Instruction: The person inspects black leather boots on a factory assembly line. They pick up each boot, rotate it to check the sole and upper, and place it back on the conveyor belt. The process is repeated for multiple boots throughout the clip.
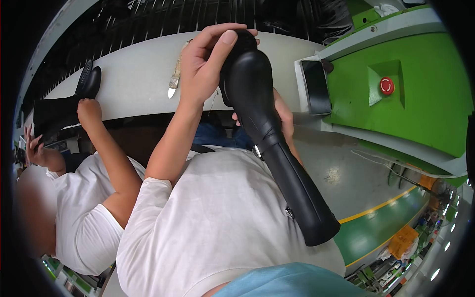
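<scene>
Listener: What are your hands doing?

Me: I'm holding a tall black boot [251,81], its toe above the white tabletop [133,64] and its shaft slanting back from the tabletop's near edge, across my front. My right hand [283,111] wraps under the ankle, fingers curled round to the far side. My left hand [208,64] is closed, thumb on top, round a dark textured piece [242,42] by the toe; whether that is sole or something separate, I cannot tell.

Listener: How is such a hold best managed?

Me: I'd cradle the ankle firmly and press with thumb pads, not nails, since the smooth upper probably marks easily. I'd also keep the metal buckle [257,151] from knocking the tabletop's edge.

Listener: And the surface and the room?

Me: The tabletop looks pale and smooth, its edges bowed by the lens. About midway along it lies a wrapped hand tool [176,74] with a pale blade-like tip. At its left end, a co-worker [94,213] in white holds another black boot [57,111]. At its right end sits a dark rectangular panel [316,88]; past that, a green machine housing [428,94] with a red push button [387,85]. Dark metal bars [148,22] run beyond the tabletop. Nearer than its right end is grey floor [331,173] with a yellow line [378,206].
</scene>
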A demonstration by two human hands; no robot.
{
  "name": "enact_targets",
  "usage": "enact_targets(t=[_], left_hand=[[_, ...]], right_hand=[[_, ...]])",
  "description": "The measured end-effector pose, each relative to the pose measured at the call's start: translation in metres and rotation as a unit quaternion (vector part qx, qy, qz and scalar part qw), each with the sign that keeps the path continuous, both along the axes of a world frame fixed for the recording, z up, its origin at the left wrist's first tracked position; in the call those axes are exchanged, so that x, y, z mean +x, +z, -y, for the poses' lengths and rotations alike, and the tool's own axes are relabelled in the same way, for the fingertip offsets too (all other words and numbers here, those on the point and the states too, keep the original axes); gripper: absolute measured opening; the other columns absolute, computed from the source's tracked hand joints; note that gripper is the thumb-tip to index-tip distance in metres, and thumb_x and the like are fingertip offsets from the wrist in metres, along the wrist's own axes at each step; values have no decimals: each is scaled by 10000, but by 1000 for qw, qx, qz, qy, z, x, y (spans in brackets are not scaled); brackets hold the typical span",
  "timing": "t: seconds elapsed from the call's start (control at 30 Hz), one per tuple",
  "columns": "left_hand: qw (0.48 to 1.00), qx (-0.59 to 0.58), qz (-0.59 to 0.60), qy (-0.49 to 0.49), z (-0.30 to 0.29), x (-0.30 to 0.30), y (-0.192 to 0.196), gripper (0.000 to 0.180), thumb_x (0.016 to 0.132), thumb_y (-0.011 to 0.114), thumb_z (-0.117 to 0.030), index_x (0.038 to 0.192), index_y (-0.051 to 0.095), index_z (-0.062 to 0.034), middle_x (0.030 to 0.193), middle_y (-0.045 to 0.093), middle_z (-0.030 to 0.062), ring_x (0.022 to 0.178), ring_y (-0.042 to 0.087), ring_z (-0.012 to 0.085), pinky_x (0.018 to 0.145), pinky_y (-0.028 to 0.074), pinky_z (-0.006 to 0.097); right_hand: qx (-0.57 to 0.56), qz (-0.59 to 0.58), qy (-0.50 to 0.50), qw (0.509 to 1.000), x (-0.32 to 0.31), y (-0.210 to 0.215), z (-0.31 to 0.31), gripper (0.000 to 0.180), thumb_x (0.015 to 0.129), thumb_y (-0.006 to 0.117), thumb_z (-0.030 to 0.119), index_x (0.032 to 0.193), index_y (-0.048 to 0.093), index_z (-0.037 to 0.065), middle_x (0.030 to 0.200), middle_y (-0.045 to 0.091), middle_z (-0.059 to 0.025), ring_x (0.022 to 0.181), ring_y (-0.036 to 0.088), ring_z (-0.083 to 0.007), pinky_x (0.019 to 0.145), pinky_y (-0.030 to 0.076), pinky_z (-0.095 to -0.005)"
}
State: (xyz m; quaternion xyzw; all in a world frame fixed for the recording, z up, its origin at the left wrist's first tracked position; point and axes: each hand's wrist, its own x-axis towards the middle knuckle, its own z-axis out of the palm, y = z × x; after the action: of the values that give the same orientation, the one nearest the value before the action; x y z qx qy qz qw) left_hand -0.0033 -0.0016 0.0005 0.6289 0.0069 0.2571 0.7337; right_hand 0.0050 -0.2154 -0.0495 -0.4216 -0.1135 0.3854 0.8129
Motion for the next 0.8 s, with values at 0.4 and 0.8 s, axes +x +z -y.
enact_targets(t=[0.4, 0.8], left_hand=[[994, 88, 53, 30, 14, -27, 9, 551, 959, 836, -72, 1459, 669, 87, 1336, 792, 275, 1235, 794, 386, 1027, 669, 456], [992, 92, 79, 40, 14, -28, 9, 463, 945, 828, 8, 1387, 712, 86, 1289, 807, 265, 1198, 810, 386, 1021, 678, 460]], right_hand=[[-47, 113, 28, 992, -14, -11, -9, 1112, 963, 550, 882, 1469, 504, -108, 1137, 739, -230, 977, 776, -243, 827, 651, -352], [-62, 117, 24, 991, -15, -2, -11, 1127, 959, 531, 889, 1468, 503, -116, 1128, 744, -227, 928, 770, -224, 809, 646, -330]])
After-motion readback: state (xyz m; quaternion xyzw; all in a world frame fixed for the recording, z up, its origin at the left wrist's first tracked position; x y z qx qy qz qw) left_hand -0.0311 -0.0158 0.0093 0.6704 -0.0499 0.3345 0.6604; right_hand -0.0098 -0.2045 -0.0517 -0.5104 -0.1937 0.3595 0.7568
